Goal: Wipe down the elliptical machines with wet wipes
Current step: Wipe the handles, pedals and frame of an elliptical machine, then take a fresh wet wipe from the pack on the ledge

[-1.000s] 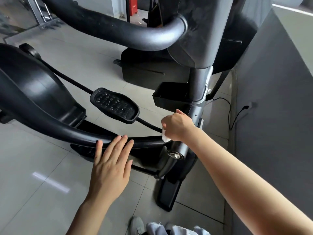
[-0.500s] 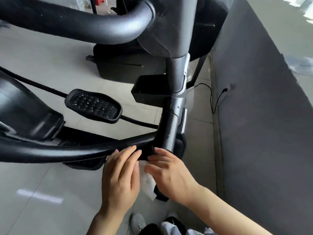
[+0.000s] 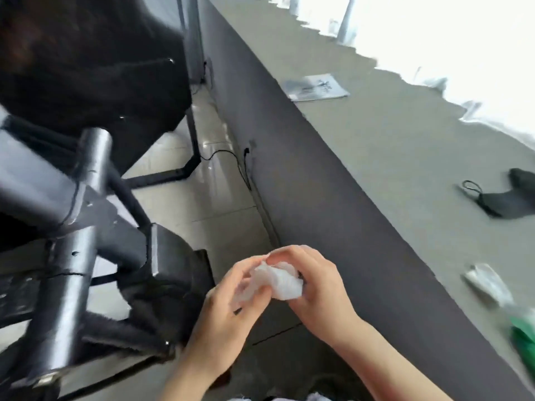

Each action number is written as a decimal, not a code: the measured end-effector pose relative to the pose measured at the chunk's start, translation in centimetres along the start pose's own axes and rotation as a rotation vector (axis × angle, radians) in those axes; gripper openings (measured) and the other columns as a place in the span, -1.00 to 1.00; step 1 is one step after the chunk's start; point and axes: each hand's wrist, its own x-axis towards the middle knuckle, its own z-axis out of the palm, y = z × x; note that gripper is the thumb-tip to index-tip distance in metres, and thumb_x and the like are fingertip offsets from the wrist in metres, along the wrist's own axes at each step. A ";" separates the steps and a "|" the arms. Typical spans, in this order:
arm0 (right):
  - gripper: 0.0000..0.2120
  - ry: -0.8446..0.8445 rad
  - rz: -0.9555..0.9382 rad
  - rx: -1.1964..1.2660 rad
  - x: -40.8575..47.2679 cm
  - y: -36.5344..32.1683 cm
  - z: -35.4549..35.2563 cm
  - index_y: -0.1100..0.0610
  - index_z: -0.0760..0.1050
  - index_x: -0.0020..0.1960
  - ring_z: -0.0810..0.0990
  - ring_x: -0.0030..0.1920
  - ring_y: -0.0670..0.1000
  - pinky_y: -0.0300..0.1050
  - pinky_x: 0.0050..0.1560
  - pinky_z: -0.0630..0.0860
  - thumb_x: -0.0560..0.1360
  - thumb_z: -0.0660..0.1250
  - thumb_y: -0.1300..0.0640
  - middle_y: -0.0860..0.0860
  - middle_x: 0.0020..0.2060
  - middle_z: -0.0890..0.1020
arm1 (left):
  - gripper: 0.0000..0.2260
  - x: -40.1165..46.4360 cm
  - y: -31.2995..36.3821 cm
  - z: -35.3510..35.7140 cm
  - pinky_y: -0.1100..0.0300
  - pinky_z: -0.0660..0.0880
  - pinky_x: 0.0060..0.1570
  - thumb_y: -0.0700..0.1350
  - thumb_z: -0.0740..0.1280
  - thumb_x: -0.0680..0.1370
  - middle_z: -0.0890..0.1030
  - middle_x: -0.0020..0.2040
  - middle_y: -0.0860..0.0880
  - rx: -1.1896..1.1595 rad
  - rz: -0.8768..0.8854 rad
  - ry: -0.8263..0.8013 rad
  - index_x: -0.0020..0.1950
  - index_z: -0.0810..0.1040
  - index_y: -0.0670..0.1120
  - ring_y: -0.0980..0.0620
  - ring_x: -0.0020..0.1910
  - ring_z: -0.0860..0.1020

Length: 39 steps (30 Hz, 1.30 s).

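Observation:
A crumpled white wet wipe [image 3: 278, 280] is bunched between both hands at the lower middle of the head view. My left hand [image 3: 228, 316] pinches its left side and my right hand [image 3: 318, 287] curls round its right side. Both hands are off the black elliptical machine [image 3: 72, 285], whose grey post and black frame fill the left of the view, blurred.
A dark low wall [image 3: 318, 198] runs along the right, topped by a grey ledge [image 3: 390, 140] holding a booklet [image 3: 315, 88], a black face mask [image 3: 503, 202], a small white packet [image 3: 486, 282] and a green item [image 3: 524, 342]. A cable [image 3: 240, 163] plugs into the wall. Tiled floor [image 3: 220, 198] lies between.
The view has swung right toward the ledge. Both hands came off the machine's frame and now hold the wipe bunched up between them in the air.

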 end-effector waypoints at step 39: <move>-0.97 1.068 1.571 -0.581 -21.0 15.3 -23.4 0.06 0.66 -0.14 0.50 0.03 -0.09 -0.23 0.15 0.38 0.43 0.50 0.17 -0.16 -0.11 0.53 | -0.72 19.1 -3.4 43.0 -0.22 0.23 0.35 0.02 0.29 0.48 0.60 0.17 -0.04 0.395 1.156 -1.121 0.11 0.64 -0.03 -0.04 0.27 0.47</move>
